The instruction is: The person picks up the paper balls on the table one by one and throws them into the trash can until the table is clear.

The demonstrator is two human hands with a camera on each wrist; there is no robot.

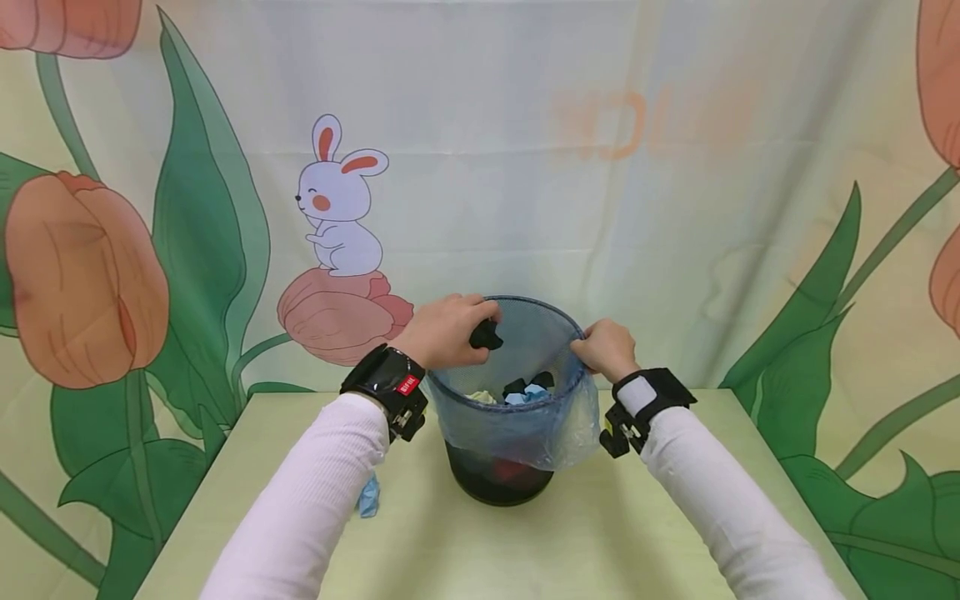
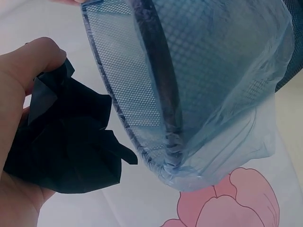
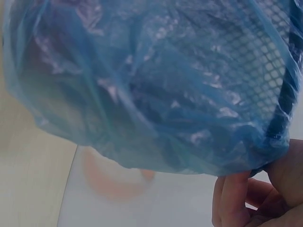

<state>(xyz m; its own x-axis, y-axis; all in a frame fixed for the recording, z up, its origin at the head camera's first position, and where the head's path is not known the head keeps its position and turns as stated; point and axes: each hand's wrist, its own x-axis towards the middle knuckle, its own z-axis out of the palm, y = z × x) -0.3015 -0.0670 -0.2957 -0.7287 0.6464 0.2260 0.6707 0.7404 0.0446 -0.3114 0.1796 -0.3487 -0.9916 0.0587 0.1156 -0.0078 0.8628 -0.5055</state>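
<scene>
A black mesh wastebasket (image 1: pixel 498 479) stands on the table, lined with a translucent blue plastic bag (image 1: pixel 487 433) folded down over its rim. My left hand (image 1: pixel 450 329) holds a crumpled piece of black paper (image 2: pixel 71 137) at the left side of the rim, fingers curled round it. On the opposite side, my right hand (image 1: pixel 609 348) grips the rim through the bag, thumb and fingers pinching the edge (image 3: pixel 267 163). Inside the basket lie crumpled pieces in light blue (image 1: pixel 534 395), black (image 1: pixel 542 381) and pale yellow (image 1: pixel 482 397).
A crumpled light blue piece (image 1: pixel 368 497) lies on the pale table (image 1: pixel 645 533), left of the basket and partly behind my left forearm. Close behind the table hangs a printed curtain (image 1: pixel 480 167) with tulips and a rabbit.
</scene>
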